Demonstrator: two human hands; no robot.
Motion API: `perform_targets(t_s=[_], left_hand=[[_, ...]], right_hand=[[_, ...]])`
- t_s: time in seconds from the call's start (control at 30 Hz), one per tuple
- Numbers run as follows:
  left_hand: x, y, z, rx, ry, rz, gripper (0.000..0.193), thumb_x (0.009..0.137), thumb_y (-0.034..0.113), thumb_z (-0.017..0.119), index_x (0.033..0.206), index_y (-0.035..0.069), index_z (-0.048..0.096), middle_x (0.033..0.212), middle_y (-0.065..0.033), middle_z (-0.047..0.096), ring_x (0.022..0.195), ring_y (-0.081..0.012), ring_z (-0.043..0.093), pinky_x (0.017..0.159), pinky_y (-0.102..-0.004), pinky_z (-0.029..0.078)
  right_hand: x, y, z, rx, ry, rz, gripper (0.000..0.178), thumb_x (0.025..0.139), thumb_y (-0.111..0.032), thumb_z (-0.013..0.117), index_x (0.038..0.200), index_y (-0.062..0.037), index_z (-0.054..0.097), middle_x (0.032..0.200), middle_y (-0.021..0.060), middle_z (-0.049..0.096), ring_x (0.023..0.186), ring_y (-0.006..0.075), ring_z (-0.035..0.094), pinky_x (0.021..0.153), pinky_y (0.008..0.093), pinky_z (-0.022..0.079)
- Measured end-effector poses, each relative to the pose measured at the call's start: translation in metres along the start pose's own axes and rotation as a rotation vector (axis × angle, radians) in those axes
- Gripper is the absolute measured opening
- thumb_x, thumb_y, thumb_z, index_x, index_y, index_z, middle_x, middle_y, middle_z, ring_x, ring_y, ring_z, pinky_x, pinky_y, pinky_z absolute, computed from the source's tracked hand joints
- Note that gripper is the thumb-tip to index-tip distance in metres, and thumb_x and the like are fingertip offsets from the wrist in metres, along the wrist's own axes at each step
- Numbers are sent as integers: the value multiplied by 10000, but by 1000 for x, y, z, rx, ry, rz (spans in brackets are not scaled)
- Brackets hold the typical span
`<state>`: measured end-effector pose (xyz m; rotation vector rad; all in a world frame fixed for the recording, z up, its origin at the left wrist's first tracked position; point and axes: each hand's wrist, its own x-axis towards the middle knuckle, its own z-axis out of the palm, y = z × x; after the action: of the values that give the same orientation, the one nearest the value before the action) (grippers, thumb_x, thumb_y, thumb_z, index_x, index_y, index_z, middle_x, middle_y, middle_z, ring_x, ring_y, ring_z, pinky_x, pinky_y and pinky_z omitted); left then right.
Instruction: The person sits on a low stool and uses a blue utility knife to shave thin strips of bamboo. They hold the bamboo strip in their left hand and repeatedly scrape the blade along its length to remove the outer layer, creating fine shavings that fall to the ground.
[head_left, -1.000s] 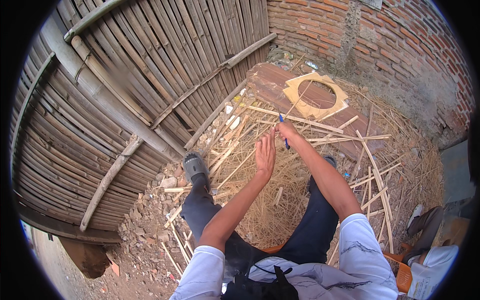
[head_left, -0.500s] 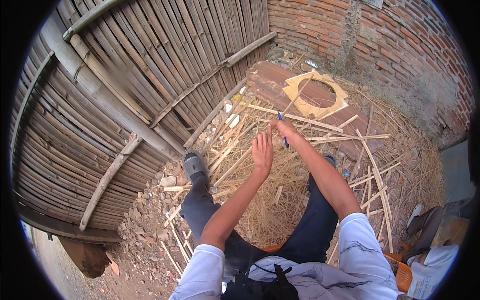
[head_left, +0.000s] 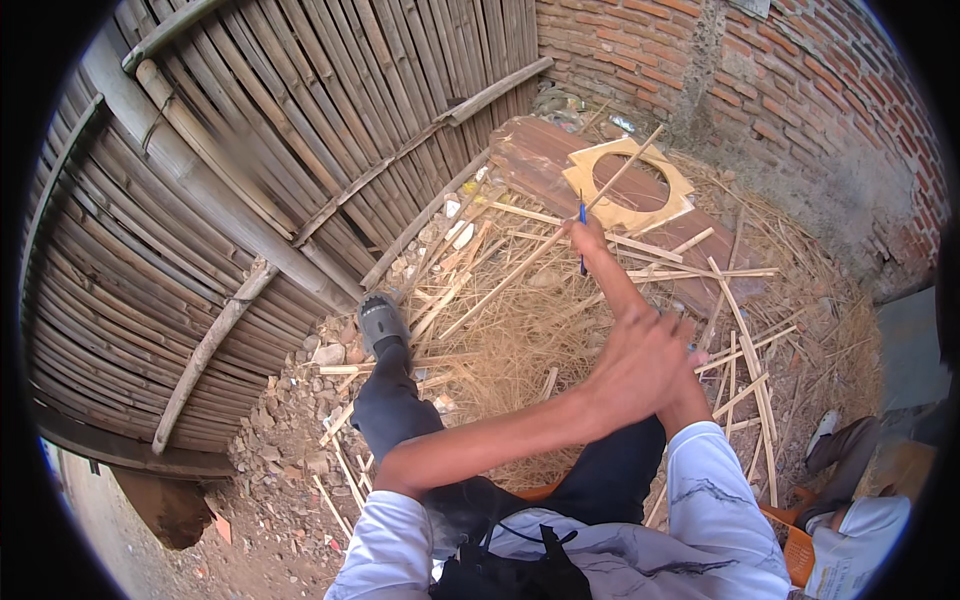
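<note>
My right hand [head_left: 588, 238] is closed round a long thin bamboo strip [head_left: 500, 288] and a slim blue pen-like tool [head_left: 582, 208]. The strip slants from low left to upper right, its far end over a pale board with a round hole [head_left: 668, 215]. Whether the blue tool is a pen or a knife is too small to tell. My left hand [head_left: 645, 360] reaches across my body and lies on my right forearm. Its fingers are bent over the arm, seem apart and are blurred by motion; nothing shows in them.
The pale board lies on a brown plank [head_left: 535, 160]. Split bamboo strips [head_left: 752, 355], straw and shavings [head_left: 530, 350] and stones [head_left: 330, 353] cover the ground. A bamboo wall [head_left: 370, 110] stands left, a brick wall [head_left: 800, 110] right. Another person's leg [head_left: 848, 450] shows at lower right.
My left hand has left the strip beside my right hand and swung back right onto my right forearm. My right hand moved slightly right, still with the strip and blue tool.
</note>
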<state>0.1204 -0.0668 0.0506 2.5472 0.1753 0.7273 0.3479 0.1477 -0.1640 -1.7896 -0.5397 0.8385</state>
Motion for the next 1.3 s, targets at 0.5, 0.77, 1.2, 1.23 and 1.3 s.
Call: perform_targets(t_s=[0.5, 0.77, 1.2, 1.23, 1.3], left_hand=[[-78, 132, -11, -1313, -408, 446, 213, 991, 99, 656, 844, -26, 566, 832, -187, 571, 760, -362, 614, 694, -477, 473], [-84, 131, -2, -1403, -274, 463, 231, 1013, 102, 634, 828, -8, 549, 794, -176, 537, 752, -363, 587, 700, -471, 450], [30, -34, -88, -796, -547, 144, 304, 1016, 266, 784, 850, 20, 720, 669, -10, 638, 604, -84, 566, 573, -296, 448], [36, -51, -86, -732, -243, 32, 255, 1000, 257, 797, 901, 32, 730, 698, -12, 640, 637, -105, 577, 606, -309, 459], [40, -98, -85, -342, 209, -159, 252, 965, 262, 822, 1066, 53, 726, 858, -50, 658, 785, -166, 618, 709, -347, 485]], right_hand=[[16, 6, -16, -80, 83, -72, 550, 859, -254, 830, 1287, 48, 661, 1248, 245, 726, 1220, 380, 690, 1064, 456, 507], [-1, -24, -8, -357, 172, -174, 573, 851, -300, 798, 1294, 38, 662, 1248, 300, 729, 1235, 444, 690, 1072, 499, 518], [16, -147, -54, -229, 418, -391, 481, 851, -292, 867, 1163, 7, 653, 1125, 259, 766, 1115, 433, 740, 998, 496, 556], [12, -150, -50, -225, 418, -399, 484, 854, -298, 869, 1161, 3, 648, 1119, 256, 767, 1112, 430, 742, 993, 493, 558], [6, -151, -33, -195, 394, -437, 490, 859, -305, 872, 1165, -3, 635, 1101, 243, 766, 1090, 418, 746, 980, 481, 560]])
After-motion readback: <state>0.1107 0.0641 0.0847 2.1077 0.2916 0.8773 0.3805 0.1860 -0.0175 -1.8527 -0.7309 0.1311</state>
